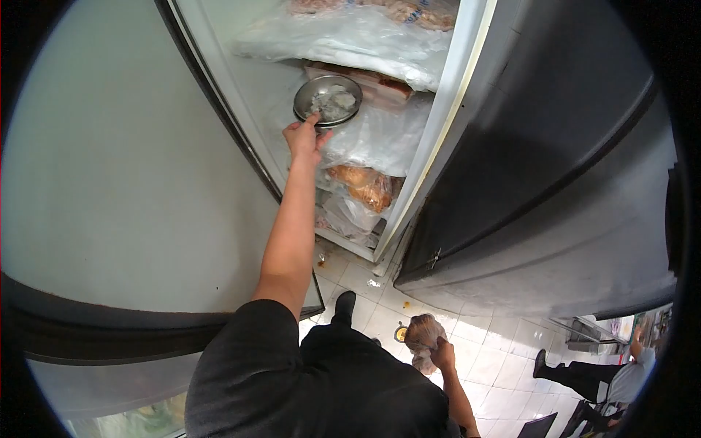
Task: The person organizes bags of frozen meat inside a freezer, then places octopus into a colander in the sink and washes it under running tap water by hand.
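Note:
In the head view my left hand [305, 139] reaches into an open freezer and grips the near rim of a round metal bowl [299, 101]. Whitish, icy pieces [336, 102] lie in the bowl. Beneath and around it are frosty plastic bags [380, 135], with a flat pack of reddish food [380, 84] just behind. Lower down sits a bag of orange-brown food [363, 186]. Down at my right side, my right hand [442, 355] is closed on the gathered top of a plastic bag [423, 337] with brownish contents, hanging above the floor.
The freezer door [131, 168] stands open at the left. A dark appliance [540, 160] fills the right side. White floor tiles [482, 358] lie below, with a yellow ring-shaped spot near the bag. A person [621, 379] is at the lower right.

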### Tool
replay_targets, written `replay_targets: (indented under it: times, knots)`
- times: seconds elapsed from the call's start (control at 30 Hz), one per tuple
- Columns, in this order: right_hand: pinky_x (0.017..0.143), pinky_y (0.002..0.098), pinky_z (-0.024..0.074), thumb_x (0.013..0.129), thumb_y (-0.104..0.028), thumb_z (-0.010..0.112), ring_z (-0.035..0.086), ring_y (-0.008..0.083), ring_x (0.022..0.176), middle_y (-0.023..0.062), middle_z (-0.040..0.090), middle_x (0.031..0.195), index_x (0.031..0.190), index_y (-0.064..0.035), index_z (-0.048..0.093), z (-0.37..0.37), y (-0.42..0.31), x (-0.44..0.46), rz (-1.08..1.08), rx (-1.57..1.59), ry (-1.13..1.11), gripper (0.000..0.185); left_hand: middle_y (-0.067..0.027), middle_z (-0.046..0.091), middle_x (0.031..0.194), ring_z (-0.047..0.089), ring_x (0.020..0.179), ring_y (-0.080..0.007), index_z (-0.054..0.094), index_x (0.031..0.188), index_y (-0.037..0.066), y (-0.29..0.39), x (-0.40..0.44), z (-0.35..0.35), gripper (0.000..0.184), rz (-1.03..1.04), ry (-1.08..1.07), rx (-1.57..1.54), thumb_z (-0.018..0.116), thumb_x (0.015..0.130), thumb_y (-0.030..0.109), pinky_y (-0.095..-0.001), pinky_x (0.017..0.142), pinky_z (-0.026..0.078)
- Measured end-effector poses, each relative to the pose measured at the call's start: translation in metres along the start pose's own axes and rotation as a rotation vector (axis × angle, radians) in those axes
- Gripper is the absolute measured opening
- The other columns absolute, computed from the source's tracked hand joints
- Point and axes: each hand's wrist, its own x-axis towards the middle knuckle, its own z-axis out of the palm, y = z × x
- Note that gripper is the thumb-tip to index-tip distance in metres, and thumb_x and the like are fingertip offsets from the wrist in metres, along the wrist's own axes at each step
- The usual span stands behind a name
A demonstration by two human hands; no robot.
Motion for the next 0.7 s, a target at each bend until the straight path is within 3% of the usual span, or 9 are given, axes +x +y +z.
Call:
replay_targets:
  times: [0.03, 0.27, 0.37, 0.43, 0.57, 0.63, 0.7]
  knots:
    - [0.074, 0.048, 0.0509, 0.07, -0.013, 0.069, 0.063, 0.0409, 0.088, 0.0224, 0.066, 0.09, 0.1, -0.0061, 0.059, -0.003, -0.006, 0.007, -0.003, -0.003, 0.0, 0.032, -0.0188, 0.042, 0.113, 0.051, 0.09, -0.0249, 0.027, 0.117, 0.002, 0.001, 0.0, 0.0, 0.061, -0.034, -0.02, -0.004, 0.072, 0.077, 0.007, -0.0407, 0.066, 0.061]
    - [0.073, 0.0489, 0.0499, 0.066, -0.009, 0.069, 0.062, 0.043, 0.086, 0.0249, 0.064, 0.087, 0.097, -0.0044, 0.061, -0.034, -0.069, 0.025, -0.247, 0.109, 0.038, 0.032, -0.0173, 0.044, 0.111, 0.051, 0.087, -0.0227, 0.026, 0.122, 0.004, 0.005, -0.026, -0.001, 0.065, 0.009, 0.003, 0.025, 0.073, 0.077, 0.01, -0.0383, 0.068, 0.059]
    - [0.074, 0.0485, 0.0499, 0.066, -0.008, 0.066, 0.062, 0.0431, 0.086, 0.0255, 0.064, 0.086, 0.096, -0.0027, 0.061, -0.04, -0.092, 0.032, -0.323, 0.162, 0.045, 0.03, -0.0234, 0.04, 0.12, 0.056, 0.088, -0.0286, 0.023, 0.128, 0.001, 0.002, -0.029, -0.003, 0.071, 0.058, -0.016, 0.039, 0.073, 0.079, 0.014, -0.0361, 0.065, 0.06]
    - [0.075, 0.0482, 0.0497, 0.066, -0.007, 0.064, 0.062, 0.0431, 0.086, 0.0255, 0.064, 0.087, 0.095, -0.0016, 0.06, -0.055, -0.119, 0.032, -0.383, 0.195, 0.047, 0.03, -0.0166, 0.044, 0.109, 0.049, 0.091, -0.0224, 0.025, 0.127, 0.006, 0.007, -0.034, -0.002, 0.068, 0.006, -0.021, 0.059, 0.072, 0.079, 0.015, -0.0394, 0.073, 0.056]
    - [0.076, 0.047, 0.0494, 0.066, -0.006, 0.063, 0.062, 0.0428, 0.087, 0.0249, 0.064, 0.088, 0.096, -0.0023, 0.06, -0.057, -0.15, 0.046, -0.469, 0.3, 0.075, 0.031, -0.0152, 0.044, 0.11, 0.049, 0.092, -0.0218, 0.027, 0.127, 0.005, 0.004, -0.045, -0.01, 0.064, 0.039, 0.034, 0.068, 0.07, 0.081, 0.018, -0.0387, 0.075, 0.056]
    - [0.078, 0.0456, 0.0493, 0.067, -0.006, 0.063, 0.061, 0.0423, 0.089, 0.024, 0.065, 0.09, 0.097, -0.0026, 0.061, -0.071, -0.187, 0.045, -0.527, 0.348, 0.084, 0.031, -0.0156, 0.046, 0.115, 0.056, 0.093, -0.0225, 0.032, 0.126, 0.005, -0.021, -0.047, -0.038, 0.056, 0.245, 0.13, 0.046, 0.067, 0.084, 0.019, -0.033, 0.064, 0.056]
    - [0.079, 0.0443, 0.0492, 0.067, -0.006, 0.063, 0.061, 0.0414, 0.091, 0.0233, 0.065, 0.091, 0.097, -0.0024, 0.061, -0.07, -0.21, 0.061, -0.568, 0.344, 0.119, 0.03, -0.0102, 0.053, 0.103, 0.056, 0.084, -0.018, 0.043, 0.115, 0.003, -0.062, -0.067, -0.078, 0.039, 0.276, 0.246, 0.254, 0.063, 0.087, 0.022, -0.0335, 0.064, 0.053]
